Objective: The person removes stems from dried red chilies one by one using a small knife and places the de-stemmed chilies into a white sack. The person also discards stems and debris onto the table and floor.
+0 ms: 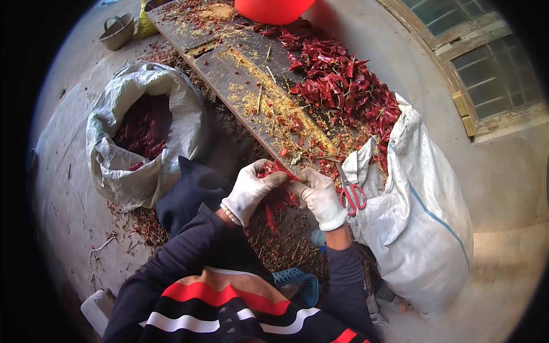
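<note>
My left hand [256, 187], in a white knit work glove, holds a bunch of dried red chili peppers [271, 214] that hang down below it. My right hand [319, 195], in a matching glove, pinches one end of a red chili at the near edge of the wooden board table [244, 103]. Red-handled scissors [353, 200] lie just right of my right hand, blades towards the table. Yellow chili seeds [274, 103], stems and red bits are scattered over the boards. A large heap of dried red chilies [339, 77] lies along the table's far right side.
An open white woven sack [180, 124] with red chilies inside stands at the left. Another full white woven sack [429, 214] leans at the right. A blue plastic basket [309, 287] is low by my body. A bucket [118, 34] stands upper left; a red object [274, 8] is at the top.
</note>
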`<state>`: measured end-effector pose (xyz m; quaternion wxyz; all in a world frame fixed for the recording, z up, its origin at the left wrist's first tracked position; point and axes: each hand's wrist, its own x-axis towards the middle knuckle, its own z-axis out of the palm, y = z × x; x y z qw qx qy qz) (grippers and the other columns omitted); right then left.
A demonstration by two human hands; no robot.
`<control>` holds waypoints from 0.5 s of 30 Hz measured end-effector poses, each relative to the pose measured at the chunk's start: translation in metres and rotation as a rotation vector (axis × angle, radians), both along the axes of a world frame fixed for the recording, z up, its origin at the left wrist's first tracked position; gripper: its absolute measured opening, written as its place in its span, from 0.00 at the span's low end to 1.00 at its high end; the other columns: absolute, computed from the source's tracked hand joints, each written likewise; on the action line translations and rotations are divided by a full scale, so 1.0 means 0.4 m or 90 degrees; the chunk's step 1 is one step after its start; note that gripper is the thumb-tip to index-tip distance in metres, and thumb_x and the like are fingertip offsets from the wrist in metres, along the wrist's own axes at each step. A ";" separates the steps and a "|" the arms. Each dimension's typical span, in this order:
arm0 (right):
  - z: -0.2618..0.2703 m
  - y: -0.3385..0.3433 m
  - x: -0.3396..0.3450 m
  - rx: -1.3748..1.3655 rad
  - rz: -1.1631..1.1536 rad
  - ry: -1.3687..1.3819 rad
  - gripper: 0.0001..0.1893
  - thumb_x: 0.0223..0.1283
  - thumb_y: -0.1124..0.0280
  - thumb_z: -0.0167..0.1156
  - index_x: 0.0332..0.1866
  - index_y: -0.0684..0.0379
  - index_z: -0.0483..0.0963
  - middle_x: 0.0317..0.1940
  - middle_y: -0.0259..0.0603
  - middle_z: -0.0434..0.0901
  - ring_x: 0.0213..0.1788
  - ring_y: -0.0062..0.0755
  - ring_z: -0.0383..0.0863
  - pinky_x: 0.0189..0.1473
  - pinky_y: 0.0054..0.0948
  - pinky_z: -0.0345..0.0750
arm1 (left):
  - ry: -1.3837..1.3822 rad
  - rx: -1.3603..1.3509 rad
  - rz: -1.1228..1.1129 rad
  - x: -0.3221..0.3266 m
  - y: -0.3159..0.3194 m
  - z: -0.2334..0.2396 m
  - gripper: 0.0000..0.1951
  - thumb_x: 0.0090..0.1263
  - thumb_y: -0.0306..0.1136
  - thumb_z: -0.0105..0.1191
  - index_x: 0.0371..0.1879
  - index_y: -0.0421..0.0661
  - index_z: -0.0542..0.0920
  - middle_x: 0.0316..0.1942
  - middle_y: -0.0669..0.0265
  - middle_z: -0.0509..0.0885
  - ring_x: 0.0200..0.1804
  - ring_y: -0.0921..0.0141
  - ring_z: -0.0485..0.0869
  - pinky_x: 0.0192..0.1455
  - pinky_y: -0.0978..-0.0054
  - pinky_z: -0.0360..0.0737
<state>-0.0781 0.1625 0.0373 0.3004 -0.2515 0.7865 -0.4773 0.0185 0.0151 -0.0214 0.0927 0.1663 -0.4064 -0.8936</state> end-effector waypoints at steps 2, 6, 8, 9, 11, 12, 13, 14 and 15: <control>0.012 -0.009 0.013 -0.005 0.037 -0.007 0.05 0.63 0.75 0.65 0.35 0.64 0.76 0.25 0.32 0.79 0.28 0.15 0.73 0.31 0.20 0.72 | 0.036 -0.016 0.006 0.005 0.000 -0.021 0.14 0.65 0.35 0.68 0.43 0.42 0.80 0.34 0.71 0.84 0.33 0.78 0.82 0.39 0.78 0.81; -0.023 -0.020 0.031 -0.046 0.097 0.004 0.07 0.62 0.78 0.64 0.44 0.63 0.79 0.31 0.31 0.82 0.30 0.15 0.77 0.32 0.19 0.73 | 0.015 -0.028 -0.044 0.009 -0.010 0.006 0.12 0.65 0.34 0.68 0.39 0.43 0.80 0.32 0.72 0.84 0.33 0.79 0.81 0.39 0.78 0.80; -0.032 -0.019 0.040 -0.134 0.120 -0.031 0.13 0.62 0.79 0.64 0.52 0.63 0.80 0.37 0.29 0.84 0.33 0.13 0.78 0.33 0.17 0.73 | -0.011 -0.036 -0.072 0.006 -0.008 0.032 0.10 0.65 0.33 0.68 0.37 0.43 0.80 0.31 0.72 0.83 0.34 0.79 0.81 0.39 0.79 0.80; -0.016 -0.032 0.042 -0.095 0.131 -0.090 0.13 0.62 0.78 0.65 0.52 0.63 0.79 0.37 0.29 0.84 0.34 0.13 0.78 0.34 0.17 0.73 | -0.030 -0.035 -0.062 0.013 -0.010 0.032 0.10 0.65 0.32 0.67 0.37 0.42 0.81 0.30 0.71 0.83 0.32 0.78 0.81 0.37 0.79 0.80; 0.005 -0.051 0.018 -0.016 0.155 -0.209 0.13 0.62 0.77 0.65 0.52 0.63 0.79 0.37 0.29 0.84 0.34 0.12 0.78 0.35 0.17 0.74 | -0.069 -0.033 -0.038 0.027 -0.020 0.031 0.09 0.65 0.31 0.66 0.36 0.42 0.81 0.28 0.69 0.84 0.29 0.77 0.82 0.33 0.78 0.80; -0.009 -0.041 -0.011 -0.039 0.174 -0.249 0.10 0.63 0.76 0.65 0.49 0.63 0.80 0.35 0.29 0.83 0.33 0.13 0.79 0.32 0.17 0.74 | -0.077 -0.020 -0.033 0.022 -0.019 0.032 0.10 0.65 0.31 0.67 0.37 0.41 0.81 0.28 0.67 0.84 0.26 0.75 0.83 0.30 0.78 0.81; -0.011 -0.037 -0.066 0.132 0.245 -0.149 0.06 0.65 0.75 0.63 0.44 0.62 0.81 0.34 0.31 0.84 0.32 0.15 0.79 0.30 0.18 0.74 | -0.087 -0.008 -0.027 0.016 -0.017 0.032 0.10 0.65 0.31 0.67 0.39 0.40 0.81 0.27 0.65 0.85 0.24 0.74 0.84 0.26 0.77 0.81; -0.048 -0.032 -0.110 -0.002 0.227 -0.091 0.05 0.67 0.74 0.61 0.44 0.61 0.80 0.32 0.34 0.83 0.31 0.18 0.79 0.29 0.18 0.75 | -0.083 -0.001 -0.036 0.007 -0.014 0.034 0.10 0.65 0.31 0.67 0.38 0.40 0.81 0.26 0.65 0.85 0.23 0.74 0.84 0.26 0.77 0.81; -0.089 -0.030 -0.158 -0.136 0.210 -0.032 0.05 0.69 0.73 0.58 0.43 0.60 0.80 0.30 0.36 0.82 0.29 0.21 0.79 0.29 0.19 0.76 | -0.081 0.004 -0.042 -0.001 -0.012 0.038 0.10 0.65 0.31 0.67 0.37 0.40 0.81 0.26 0.65 0.85 0.22 0.73 0.83 0.25 0.77 0.80</control>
